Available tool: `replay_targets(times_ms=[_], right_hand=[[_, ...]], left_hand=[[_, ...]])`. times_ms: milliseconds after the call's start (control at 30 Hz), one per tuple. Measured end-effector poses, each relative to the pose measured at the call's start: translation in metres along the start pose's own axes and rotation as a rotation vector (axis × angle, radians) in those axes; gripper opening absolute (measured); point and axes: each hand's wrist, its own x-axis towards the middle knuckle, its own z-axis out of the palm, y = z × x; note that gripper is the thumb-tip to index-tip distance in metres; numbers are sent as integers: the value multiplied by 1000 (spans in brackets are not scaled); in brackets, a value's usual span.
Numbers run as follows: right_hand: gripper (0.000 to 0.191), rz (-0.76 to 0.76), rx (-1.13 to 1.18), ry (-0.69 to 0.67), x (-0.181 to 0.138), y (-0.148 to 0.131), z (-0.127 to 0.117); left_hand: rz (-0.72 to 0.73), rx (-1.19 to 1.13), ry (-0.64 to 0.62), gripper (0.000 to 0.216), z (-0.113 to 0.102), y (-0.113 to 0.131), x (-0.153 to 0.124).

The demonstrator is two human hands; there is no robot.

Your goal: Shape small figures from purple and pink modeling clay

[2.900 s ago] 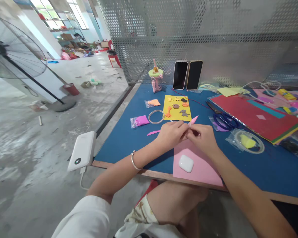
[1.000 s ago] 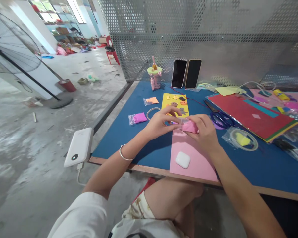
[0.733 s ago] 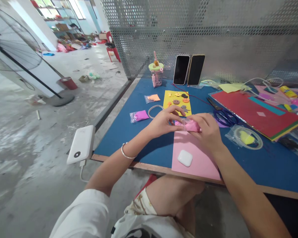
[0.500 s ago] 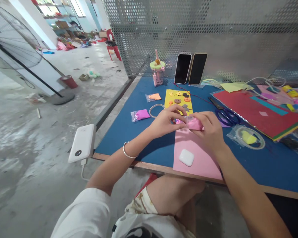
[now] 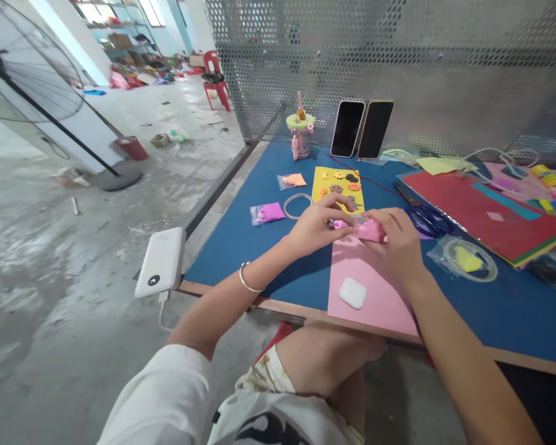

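Observation:
My right hand (image 5: pixel 401 242) is closed round a small clear bag of pink clay (image 5: pixel 369 230), held just above the far end of a pink sheet (image 5: pixel 380 296). My left hand (image 5: pixel 315 225) pinches the bag's left end with fingers bent. Both hands meet over the blue table (image 5: pixel 241 241). A white earbud case (image 5: pixel 353 293) lies on the pink sheet below them. Just beyond the hands is a yellow card (image 5: pixel 325 184) with small clay animals on it.
A magenta clay bag (image 5: pixel 267 213), a clear ring (image 5: pixel 295 205) and an orange clay bag (image 5: pixel 293 180) lie left of the card. Blue scissors (image 5: pixel 427 217), a yellow clay bag (image 5: pixel 467 259) and red sheets (image 5: pixel 486 216) sit right. Two phones (image 5: pixel 361 128) lean on the mesh. A power bank (image 5: pixel 161 262) hangs off the table's left corner.
My hands earlier held a thin pink tool; since a second ago they hold the pink clay bag instead, staying together over the pink sheet. The camera view has shifted slightly.

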Motion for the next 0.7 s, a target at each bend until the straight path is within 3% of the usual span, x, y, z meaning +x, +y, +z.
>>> replay_targets(times_ms=[567,700], right_hand=[[40,-24,29,-7,-2,7,2],[42,-8,47,1,-2,9,3]], left_hand=[[87,220,-27,12,0,6,0],[98,186,-8,15,3,3,0]])
